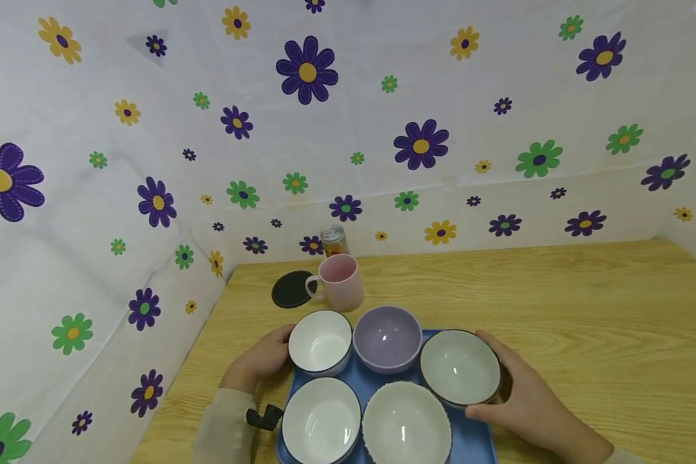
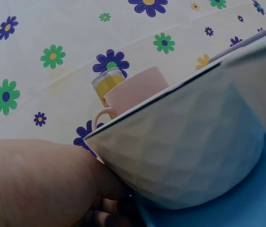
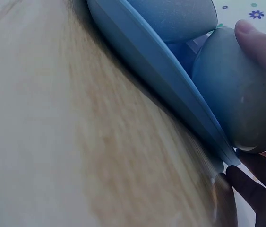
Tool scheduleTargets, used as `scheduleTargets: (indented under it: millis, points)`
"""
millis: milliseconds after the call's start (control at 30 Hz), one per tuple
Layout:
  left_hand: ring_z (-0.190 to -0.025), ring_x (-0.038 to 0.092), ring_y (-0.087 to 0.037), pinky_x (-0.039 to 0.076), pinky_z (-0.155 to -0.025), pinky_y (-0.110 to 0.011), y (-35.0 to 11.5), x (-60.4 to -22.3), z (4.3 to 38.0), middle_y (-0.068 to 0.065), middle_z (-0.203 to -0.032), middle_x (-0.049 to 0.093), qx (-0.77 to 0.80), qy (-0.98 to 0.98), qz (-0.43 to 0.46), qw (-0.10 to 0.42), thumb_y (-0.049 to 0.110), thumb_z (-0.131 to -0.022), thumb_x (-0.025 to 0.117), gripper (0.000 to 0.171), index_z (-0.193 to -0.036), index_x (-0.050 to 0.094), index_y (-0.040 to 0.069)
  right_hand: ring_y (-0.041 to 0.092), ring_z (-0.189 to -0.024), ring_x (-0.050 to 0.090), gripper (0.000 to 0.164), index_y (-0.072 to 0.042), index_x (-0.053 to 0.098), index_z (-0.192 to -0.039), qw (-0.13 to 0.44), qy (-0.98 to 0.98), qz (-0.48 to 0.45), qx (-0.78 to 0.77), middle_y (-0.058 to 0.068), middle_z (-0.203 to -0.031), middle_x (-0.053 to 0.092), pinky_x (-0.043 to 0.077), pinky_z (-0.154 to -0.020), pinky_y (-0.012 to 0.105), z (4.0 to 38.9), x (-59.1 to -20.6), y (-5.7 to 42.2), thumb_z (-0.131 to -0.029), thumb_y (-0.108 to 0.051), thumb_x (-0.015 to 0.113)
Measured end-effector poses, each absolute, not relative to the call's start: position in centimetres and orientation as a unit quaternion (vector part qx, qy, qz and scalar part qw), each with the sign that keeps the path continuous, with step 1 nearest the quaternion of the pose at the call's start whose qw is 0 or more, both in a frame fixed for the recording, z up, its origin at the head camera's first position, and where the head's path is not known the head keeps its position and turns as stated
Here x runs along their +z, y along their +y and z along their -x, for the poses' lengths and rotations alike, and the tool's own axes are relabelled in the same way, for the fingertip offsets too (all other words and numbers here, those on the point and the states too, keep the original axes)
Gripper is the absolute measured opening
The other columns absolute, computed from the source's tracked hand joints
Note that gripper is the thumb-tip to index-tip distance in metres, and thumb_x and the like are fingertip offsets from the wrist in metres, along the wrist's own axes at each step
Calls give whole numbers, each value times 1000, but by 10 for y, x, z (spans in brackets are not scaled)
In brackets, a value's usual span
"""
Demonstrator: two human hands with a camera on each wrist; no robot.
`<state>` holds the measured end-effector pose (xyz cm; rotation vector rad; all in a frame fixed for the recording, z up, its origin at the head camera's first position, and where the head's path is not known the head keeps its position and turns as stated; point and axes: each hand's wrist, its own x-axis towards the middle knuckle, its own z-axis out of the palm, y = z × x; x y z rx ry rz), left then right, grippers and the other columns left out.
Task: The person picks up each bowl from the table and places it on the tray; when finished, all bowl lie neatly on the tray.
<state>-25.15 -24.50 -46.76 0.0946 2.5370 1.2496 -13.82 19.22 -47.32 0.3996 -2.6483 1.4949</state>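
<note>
My left hand (image 1: 271, 354) is against the left side of a white dark-rimmed bowl (image 1: 320, 341) at the tray's far left corner. In the left wrist view that bowl's faceted wall (image 2: 184, 142) rises beside the hand, whose lower fingers (image 2: 107, 213) curl near the tray edge; I cannot tell whether they grip bowl or tray. My right hand (image 1: 524, 399) holds a pale brown-rimmed bowl (image 1: 461, 367) at the far right, thumb (image 3: 260, 47) along its outer wall. A purple bowl (image 1: 387, 338) sits between them. All are on a blue tray (image 1: 477, 438).
A white bowl (image 1: 321, 419) and a cream rough-rimmed bowl (image 1: 407, 425) fill the tray's near half. Behind stand a pink mug (image 1: 343, 287), a black coaster (image 1: 290, 289) and a can (image 1: 333, 238). A black handle-like piece (image 1: 263, 417) juts out at the left.
</note>
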Motion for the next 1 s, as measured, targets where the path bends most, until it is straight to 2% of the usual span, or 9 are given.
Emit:
scheduleTargets:
  millis: [100, 200, 267, 333, 400, 500, 633, 833, 1000]
  points:
    - [-121, 55, -29, 36, -110, -59, -244, -467, 252, -10, -132, 62, 437, 886, -33, 154, 5, -99, 51, 39, -136, 60, 8, 36, -131, 46, 114, -12, 27, -158, 31, -864, -126, 487, 18, -146, 48, 32, -101, 12, 138, -473, 193, -68, -36, 94]
    - [-118, 56, -28, 38, -109, -59, -244, -468, 252, -10, -131, 62, 436, 886, -34, 154, 5, -99, 51, 39, -137, 59, 8, 40, -132, 45, 115, -13, 27, -158, 26, -864, -122, 489, 20, -146, 47, 36, -109, 44, 138, -473, 192, -67, -35, 94]
    - [-116, 56, -28, 39, -108, -58, -244, -468, 252, -10, -131, 62, 435, 886, -37, 154, 5, -99, 51, 39, -137, 59, 7, 42, -133, 43, 116, -13, 27, -158, 22, -863, -119, 490, 22, -146, 47, 34, -105, 64, 138, -472, 192, -67, -36, 94]
    - [-115, 56, -28, 40, -107, -58, -244, -468, 252, -10, -130, 62, 435, 886, -39, 154, 5, -98, 51, 39, -137, 59, 7, 43, -133, 43, 116, -13, 26, -158, 16, -862, -118, 493, 22, -147, 46, 33, -106, 65, 138, -472, 192, -67, -36, 94]
    - [-114, 56, -27, 41, -107, -57, -245, -468, 252, -10, -129, 62, 437, 885, -41, 154, 4, -98, 51, 39, -136, 59, 7, 42, -133, 44, 116, -14, 25, -159, 10, -864, -117, 489, 21, -147, 46, 36, -109, 55, 139, -472, 192, -68, -37, 94]
    - [-114, 56, -27, 42, -106, -56, -246, -468, 253, -10, -130, 62, 439, 884, -43, 155, 4, -98, 52, 39, -136, 59, 7, 38, -132, 46, 116, -13, 23, -159, 8, -866, -124, 484, 18, -147, 47, 38, -106, 26, 141, -472, 192, -70, -36, 93]
    - [-112, 56, -27, 44, -104, -54, -247, -467, 253, -11, -128, 62, 439, 884, -47, 154, 4, -97, 52, 39, -136, 59, 6, 37, -131, 47, 115, -13, 21, -160, 12, -865, -138, 482, 17, -147, 46, 32, -98, 11, 142, -473, 192, -72, -33, 92]
    - [-109, 55, -25, 44, -103, -52, -249, -470, 253, -9, -125, 63, 440, 883, -48, 156, 3, -97, 52, 39, -135, 60, 7, 38, -132, 46, 115, -14, 19, -160, 6, -868, -142, 476, 17, -148, 45, 37, -102, 21, 142, -474, 192, -72, -30, 92]
    - [-102, 57, -25, 49, -90, -42, -250, -470, 254, -10, -118, 63, 445, 879, -54, 163, 3, -98, 50, 36, -132, 60, 6, 36, -131, 47, 115, -14, 19, -160, 13, -871, -143, 471, 16, -147, 46, 39, -102, 24, 141, -474, 192, -72, -31, 92]
